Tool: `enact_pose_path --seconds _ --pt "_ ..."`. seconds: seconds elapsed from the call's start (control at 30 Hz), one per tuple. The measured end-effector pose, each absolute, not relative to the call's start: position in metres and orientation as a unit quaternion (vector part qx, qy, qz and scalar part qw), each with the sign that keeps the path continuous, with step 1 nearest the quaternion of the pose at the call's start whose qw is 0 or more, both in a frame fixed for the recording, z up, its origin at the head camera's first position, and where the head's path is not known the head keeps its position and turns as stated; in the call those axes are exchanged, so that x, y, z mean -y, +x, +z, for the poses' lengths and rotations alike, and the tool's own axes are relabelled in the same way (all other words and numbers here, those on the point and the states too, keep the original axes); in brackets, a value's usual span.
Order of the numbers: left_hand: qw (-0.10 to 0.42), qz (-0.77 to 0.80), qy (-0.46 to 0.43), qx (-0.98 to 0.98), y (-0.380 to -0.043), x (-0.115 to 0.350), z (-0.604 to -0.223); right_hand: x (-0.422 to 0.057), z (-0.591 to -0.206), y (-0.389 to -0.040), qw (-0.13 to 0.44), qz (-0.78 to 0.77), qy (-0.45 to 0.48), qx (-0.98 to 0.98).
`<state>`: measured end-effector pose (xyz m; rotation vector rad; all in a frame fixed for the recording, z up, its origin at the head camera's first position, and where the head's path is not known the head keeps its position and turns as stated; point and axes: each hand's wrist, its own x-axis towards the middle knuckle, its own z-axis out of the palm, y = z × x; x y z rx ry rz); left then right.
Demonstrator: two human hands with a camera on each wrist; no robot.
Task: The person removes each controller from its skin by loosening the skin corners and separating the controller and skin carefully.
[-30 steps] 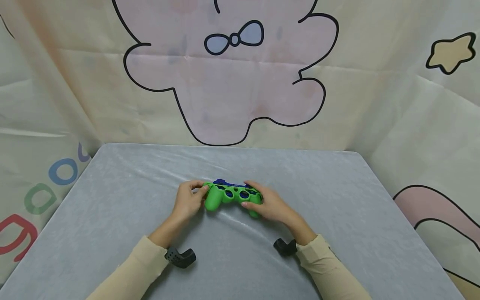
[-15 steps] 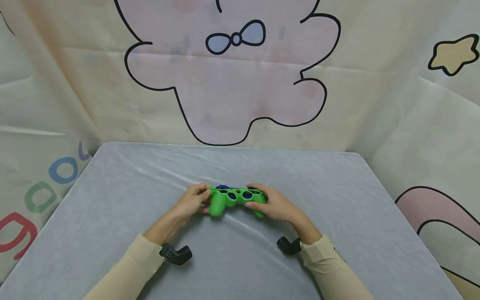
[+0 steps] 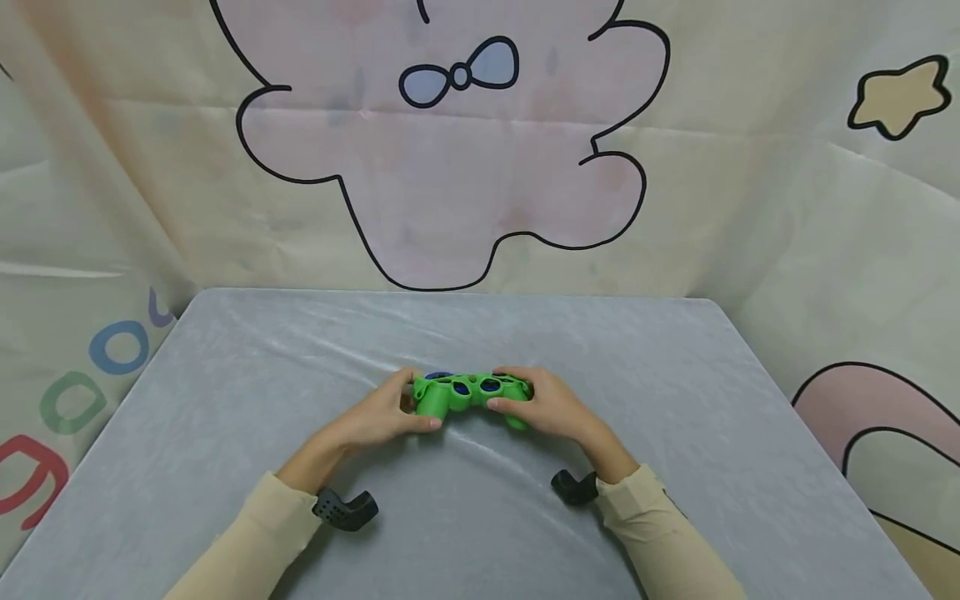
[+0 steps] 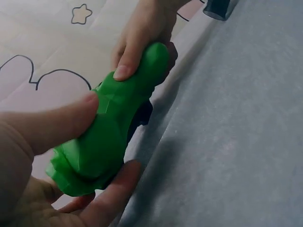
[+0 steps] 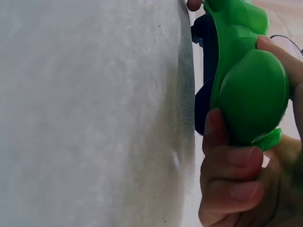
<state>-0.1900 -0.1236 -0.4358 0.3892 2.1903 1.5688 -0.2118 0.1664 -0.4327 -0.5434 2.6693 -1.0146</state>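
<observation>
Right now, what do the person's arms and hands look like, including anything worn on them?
The left hand and right hand are bare. The left sleeve and right sleeve are long, plain and pale beige. A black, bent device sticks out at each cuff: the left wrist device, speckled with small dots, and the right wrist device.
</observation>
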Motion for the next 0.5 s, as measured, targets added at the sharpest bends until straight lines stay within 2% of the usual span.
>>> enact_pose_path --seconds 0.17,0.4,0.5 --pt "0.163 0.568 0.144 -0.794 -0.1904 0.1211 -0.437 -0.1675 -0.434 -0.2146 0.123 -0.352 -0.183 -0.91" --pt "0.058 0.539 0.15 -0.827 -0.1915 0.117 -0.4341 -0.1727 -0.4338 -0.2177 0.12 -0.369 -0.186 -0.902" --pt "0.047 0.536 0.144 -0.831 -0.1912 0.1179 -0.4339 -0.1731 -0.4334 -0.2186 0.124 -0.371 -0.185 -0.901"
